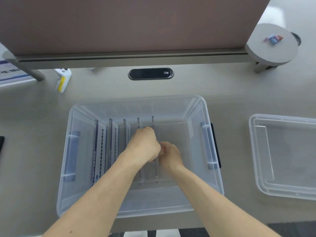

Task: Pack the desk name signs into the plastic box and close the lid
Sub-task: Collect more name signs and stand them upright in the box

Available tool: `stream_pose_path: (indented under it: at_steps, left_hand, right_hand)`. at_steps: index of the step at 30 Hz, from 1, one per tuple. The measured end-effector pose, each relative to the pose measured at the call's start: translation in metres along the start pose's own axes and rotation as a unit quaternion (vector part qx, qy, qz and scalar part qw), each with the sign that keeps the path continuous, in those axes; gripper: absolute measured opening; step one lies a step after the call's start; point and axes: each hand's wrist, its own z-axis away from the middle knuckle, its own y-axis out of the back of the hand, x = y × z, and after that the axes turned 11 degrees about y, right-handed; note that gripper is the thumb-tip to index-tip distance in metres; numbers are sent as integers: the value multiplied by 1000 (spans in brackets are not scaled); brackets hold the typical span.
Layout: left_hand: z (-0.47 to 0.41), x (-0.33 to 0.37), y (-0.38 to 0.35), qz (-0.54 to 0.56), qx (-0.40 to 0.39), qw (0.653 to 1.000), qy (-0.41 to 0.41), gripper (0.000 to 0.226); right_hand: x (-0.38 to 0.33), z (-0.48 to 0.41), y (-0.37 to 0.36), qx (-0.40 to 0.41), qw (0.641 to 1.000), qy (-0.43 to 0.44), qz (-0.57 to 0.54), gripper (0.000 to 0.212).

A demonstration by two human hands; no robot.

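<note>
Both grips on fifth sign (154,151)

Plastic box (196,106) open on top; right half bare down to the floor. Left half blocked by upright name signs (100,147) (narrow slots between). Lid (287,156) occupies bench (239,93) right of box; partition (119,23) closes the far side.

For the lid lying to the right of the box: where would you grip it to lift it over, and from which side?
Probably by its two short edges, one hand each, coming from above. The lid lies flat on the desk, wide and shallow, with a raised rim all round that fingers could hook under. A single-edge grip would likely let the thin plastic flex and tilt. Both hands are in the box now.
</note>
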Motion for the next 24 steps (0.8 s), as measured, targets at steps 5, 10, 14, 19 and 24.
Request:
stream_pose_path:
  at_steps: [5, 10, 14, 19, 24]
  left_hand:
    - [0, -1, -5, 2, 18, 1000, -7, 14]
    - [10, -7, 8, 15, 54, 998, -22, 37]
    - [33, -24, 56, 211, 75, 974, -30, 36]
    - [90, -62, 134, 379, 151, 907, -103, 16]
    - [133, -123, 217, 436, 247, 855, -134, 9]
  right_hand:
    - [1, 3, 1, -1, 1000, 4, -6, 22]
    - [-17, 12, 21, -24, 999, 14, -29, 44]
    - [-55, 37, 56, 62, 992, 92, -64, 41]
    - [-137, 72, 79, 111, 957, 232, -135, 30]
    - [-248, 108, 66, 101, 911, 367, -158, 26]
